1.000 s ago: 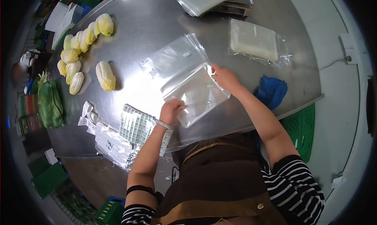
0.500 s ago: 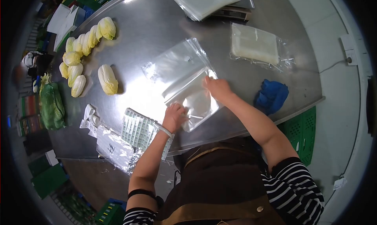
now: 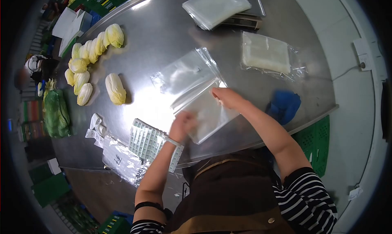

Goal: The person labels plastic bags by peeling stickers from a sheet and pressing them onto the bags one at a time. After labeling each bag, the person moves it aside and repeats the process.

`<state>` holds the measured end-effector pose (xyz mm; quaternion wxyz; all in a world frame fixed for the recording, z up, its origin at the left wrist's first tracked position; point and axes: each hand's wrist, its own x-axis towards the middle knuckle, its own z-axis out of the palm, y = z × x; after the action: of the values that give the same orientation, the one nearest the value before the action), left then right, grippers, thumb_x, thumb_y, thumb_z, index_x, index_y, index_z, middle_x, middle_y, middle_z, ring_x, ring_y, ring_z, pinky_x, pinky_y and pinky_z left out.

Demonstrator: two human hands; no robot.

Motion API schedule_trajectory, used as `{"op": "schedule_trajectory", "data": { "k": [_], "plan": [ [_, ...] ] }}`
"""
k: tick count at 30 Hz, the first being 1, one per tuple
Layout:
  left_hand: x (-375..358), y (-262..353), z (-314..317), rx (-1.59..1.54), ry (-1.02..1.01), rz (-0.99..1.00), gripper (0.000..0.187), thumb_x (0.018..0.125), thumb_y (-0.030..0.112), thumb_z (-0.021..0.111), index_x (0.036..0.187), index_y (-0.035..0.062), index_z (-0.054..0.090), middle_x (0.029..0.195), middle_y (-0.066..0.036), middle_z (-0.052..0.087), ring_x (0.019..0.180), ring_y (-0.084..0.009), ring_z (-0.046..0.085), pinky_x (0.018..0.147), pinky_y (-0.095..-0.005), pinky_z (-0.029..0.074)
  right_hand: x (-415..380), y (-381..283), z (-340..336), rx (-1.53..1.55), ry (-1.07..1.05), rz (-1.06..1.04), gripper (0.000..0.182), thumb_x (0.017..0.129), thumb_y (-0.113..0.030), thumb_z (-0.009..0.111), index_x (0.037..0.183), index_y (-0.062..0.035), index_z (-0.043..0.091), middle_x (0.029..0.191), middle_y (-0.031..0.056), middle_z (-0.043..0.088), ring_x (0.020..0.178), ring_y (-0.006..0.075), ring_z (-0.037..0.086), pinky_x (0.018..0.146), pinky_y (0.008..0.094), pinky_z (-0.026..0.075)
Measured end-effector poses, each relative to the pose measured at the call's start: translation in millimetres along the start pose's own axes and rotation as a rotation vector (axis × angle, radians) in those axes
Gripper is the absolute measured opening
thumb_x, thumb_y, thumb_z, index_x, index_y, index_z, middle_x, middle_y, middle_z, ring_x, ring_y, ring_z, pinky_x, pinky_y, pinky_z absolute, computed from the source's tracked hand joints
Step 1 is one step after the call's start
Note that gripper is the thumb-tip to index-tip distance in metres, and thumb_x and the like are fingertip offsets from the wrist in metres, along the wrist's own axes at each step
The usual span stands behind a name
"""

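Observation:
Clear plastic bags (image 3: 209,113) lie flat and overlapping on the steel table in front of me. My right hand (image 3: 228,98) is closed at the upper right edge of the nearest bag, its thumb and fingers pinching the film. Over that bag's left side is my left hand (image 3: 183,124), its fingers smeared by motion. A second clear bag (image 3: 181,73) lies just beyond, partly under the first. Beside my left wrist rests a sheet of printed labels (image 3: 148,139), on top of a silvery plastic packet (image 3: 118,156).
Several napa cabbages (image 3: 98,44) stand in a curved row at the far left, with a single cabbage (image 3: 115,89) nearer. A stack of bags (image 3: 216,7) sits on a scale (image 3: 255,1). Right of centre are a wrapped bag pack (image 3: 266,52) and a blue crumpled cloth (image 3: 283,106).
My left hand has lifted slightly from the near bag and blurs. A thin white strip by its fingers no longer shows. My right hand keeps its pinch; the whole view has shifted slightly.

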<state>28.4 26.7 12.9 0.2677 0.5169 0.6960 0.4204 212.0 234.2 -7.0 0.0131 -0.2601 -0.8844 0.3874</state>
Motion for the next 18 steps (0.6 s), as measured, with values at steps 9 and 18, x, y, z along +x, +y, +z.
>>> {"op": "schedule_trajectory", "data": {
  "k": [9, 18],
  "plan": [
    [-1.0, -22.3, 6.8, 0.134, -0.284, -0.102, 0.011, 0.081, 0.015, 0.070, 0.084, 0.0050, 0.066, 0.081, -0.010, 0.063, 0.072, -0.0251, 0.060, 0.068, -0.0333, 0.048, -8.6, -18.4, -40.8, -0.346, 0.050, 0.199, 0.025, 0.076, -0.014, 0.070, 0.094, -0.0040, 0.055, 0.092, 0.0121, 0.064, 0.088, 0.0336, 0.062, 0.074, 0.0418, 0.049],
    [42.1, -29.4, -39.1, -0.466, 0.791, -0.508, 0.014, 0.093, 0.021, 0.051, 0.092, 0.0077, 0.055, 0.072, 0.001, 0.047, 0.057, -0.0063, 0.036, 0.052, -0.0228, 0.033, -188.3, 25.1, -108.6, -0.622, 0.526, 0.460, 0.060, 0.068, -0.025, 0.080, 0.117, -0.0027, 0.053, 0.118, 0.0170, 0.055, 0.113, 0.0362, 0.050, 0.094, 0.0465, 0.041]
  ]
}}
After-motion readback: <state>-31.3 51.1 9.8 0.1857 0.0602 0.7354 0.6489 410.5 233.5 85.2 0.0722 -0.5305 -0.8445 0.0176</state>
